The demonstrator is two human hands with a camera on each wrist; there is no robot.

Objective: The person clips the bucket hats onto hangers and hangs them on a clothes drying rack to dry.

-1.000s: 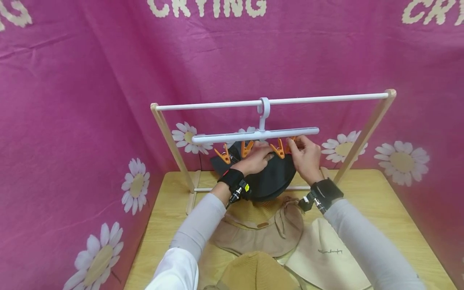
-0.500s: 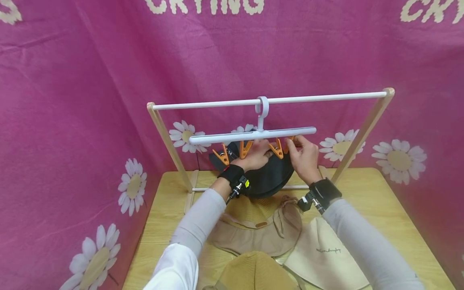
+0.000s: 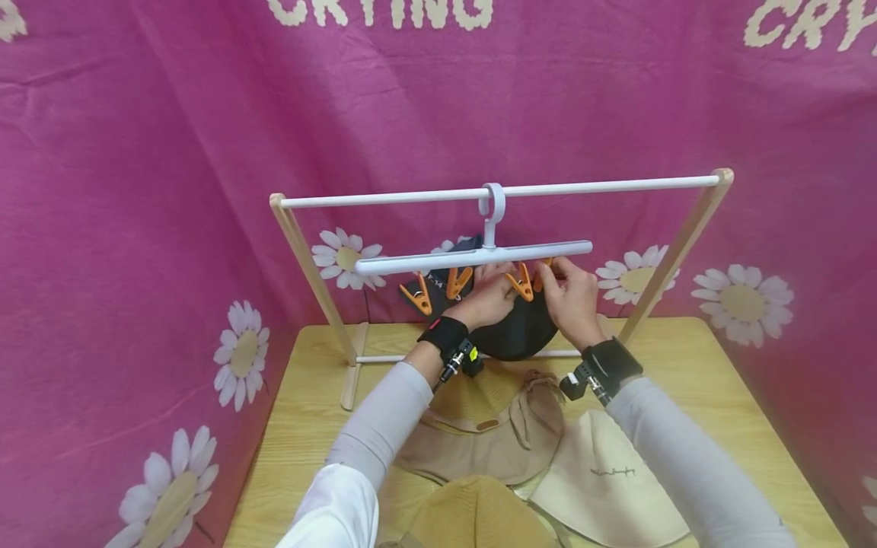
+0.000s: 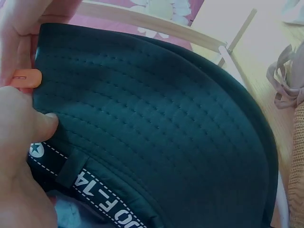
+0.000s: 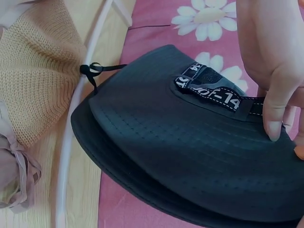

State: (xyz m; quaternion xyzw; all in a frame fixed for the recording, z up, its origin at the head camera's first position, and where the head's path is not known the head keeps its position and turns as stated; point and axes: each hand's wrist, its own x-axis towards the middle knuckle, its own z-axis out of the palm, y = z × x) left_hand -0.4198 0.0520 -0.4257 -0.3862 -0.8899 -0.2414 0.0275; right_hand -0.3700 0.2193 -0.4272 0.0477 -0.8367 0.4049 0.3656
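A black wide-brimmed hat (image 3: 517, 335) with a lettered band hangs below the white hanger (image 3: 473, 257). My left hand (image 3: 488, 303) grips its brim; in the left wrist view the thumb (image 4: 45, 124) presses on the stitched fabric. At the hanger's right part, my right hand (image 3: 575, 301) pinches an orange clip (image 3: 543, 272) between thumb and fingers. Beside the brim's edge, an orange clip tip (image 4: 27, 78) shows in the left wrist view; whether it bites the fabric I cannot tell. Several orange clips sit along the hanger, one (image 3: 521, 281) between my hands.
The hanger hooks over the white rod (image 3: 384, 199) of a wooden-sided rack (image 3: 311, 278) on the table (image 3: 301, 434). In front lie a brown brimmed hat (image 3: 473, 453), a cream hat (image 3: 606, 487) and a tan hat (image 3: 479, 517). A pink curtain (image 3: 411, 114) stands behind.
The black hat has risen and tilted, showing more of its lettered band, as my left hand shifts slightly. My right hand keeps its pinch on the clip. The view has drifted slightly.
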